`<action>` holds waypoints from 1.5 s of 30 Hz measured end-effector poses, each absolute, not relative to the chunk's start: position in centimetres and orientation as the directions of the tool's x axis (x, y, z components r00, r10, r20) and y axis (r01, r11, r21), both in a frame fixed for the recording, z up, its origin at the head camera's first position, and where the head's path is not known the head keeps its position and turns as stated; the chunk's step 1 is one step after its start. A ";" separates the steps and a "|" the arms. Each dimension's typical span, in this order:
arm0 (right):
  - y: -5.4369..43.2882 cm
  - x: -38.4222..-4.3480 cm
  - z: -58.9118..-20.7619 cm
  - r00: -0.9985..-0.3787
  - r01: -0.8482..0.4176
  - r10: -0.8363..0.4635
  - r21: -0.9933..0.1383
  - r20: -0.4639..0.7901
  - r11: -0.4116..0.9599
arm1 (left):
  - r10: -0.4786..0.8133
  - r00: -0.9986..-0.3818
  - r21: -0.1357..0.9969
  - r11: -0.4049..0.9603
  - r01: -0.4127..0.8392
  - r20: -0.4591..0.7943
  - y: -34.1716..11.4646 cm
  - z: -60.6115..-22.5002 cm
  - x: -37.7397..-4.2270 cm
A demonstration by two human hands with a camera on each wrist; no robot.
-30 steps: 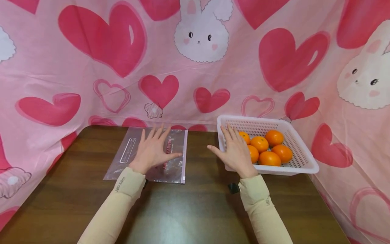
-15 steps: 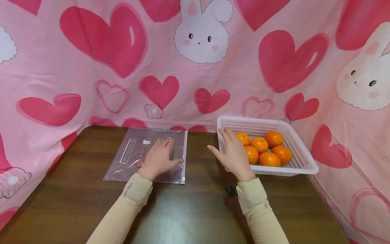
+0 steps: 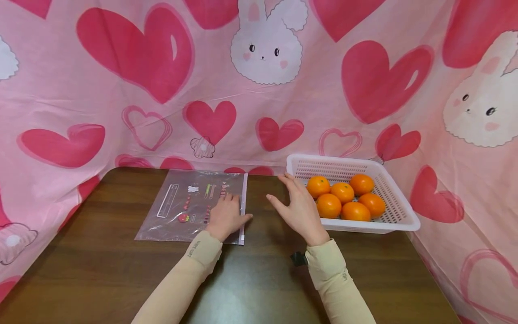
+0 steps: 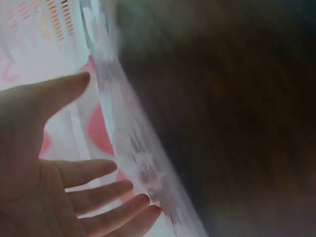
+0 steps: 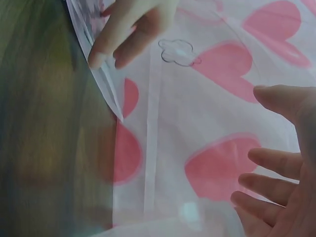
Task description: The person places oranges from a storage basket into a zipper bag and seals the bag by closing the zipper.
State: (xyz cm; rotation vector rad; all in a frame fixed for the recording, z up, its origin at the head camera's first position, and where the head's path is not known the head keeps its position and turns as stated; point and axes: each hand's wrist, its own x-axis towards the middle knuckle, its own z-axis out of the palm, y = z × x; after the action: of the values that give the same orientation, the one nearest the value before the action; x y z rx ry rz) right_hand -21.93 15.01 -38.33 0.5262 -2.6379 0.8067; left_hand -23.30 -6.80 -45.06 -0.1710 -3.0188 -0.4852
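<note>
A clear printed zip bag lies flat on the table, its slider strip along the right edge. My left hand is over the right part of the bag, fingers relaxed and thumb reaching across the strip. In the left wrist view, that hand has its thumb spread away from the fingers and holds nothing. My right hand hovers at the left side of the white basket, thumb apart. Its fingers are gently bent with nothing between them in the right wrist view. Several oranges sit in the basket.
The brown wooden table carries the bag on the left and the basket at the back right. A pink cloth with hearts and rabbits hangs behind the table and along both sides.
My left hand has moved right and nearer over the bag, toward the slider strip, its spread fingers relaxing. My right hand has shifted slightly left, away from the basket.
</note>
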 end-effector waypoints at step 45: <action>10.9 -21.5 -38.7 -0.950 -0.314 -0.197 -0.741 0.244 0.594 | 0.169 -0.934 0.519 0.793 0.319 0.316 -7.5 -36.0 -20.0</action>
State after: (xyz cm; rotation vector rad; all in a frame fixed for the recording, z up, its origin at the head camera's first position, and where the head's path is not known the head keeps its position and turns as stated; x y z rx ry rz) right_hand -21.53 10.91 -38.65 0.4317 -2.6804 1.2872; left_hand -20.04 -7.47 -35.97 -0.3779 -2.7298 -0.8568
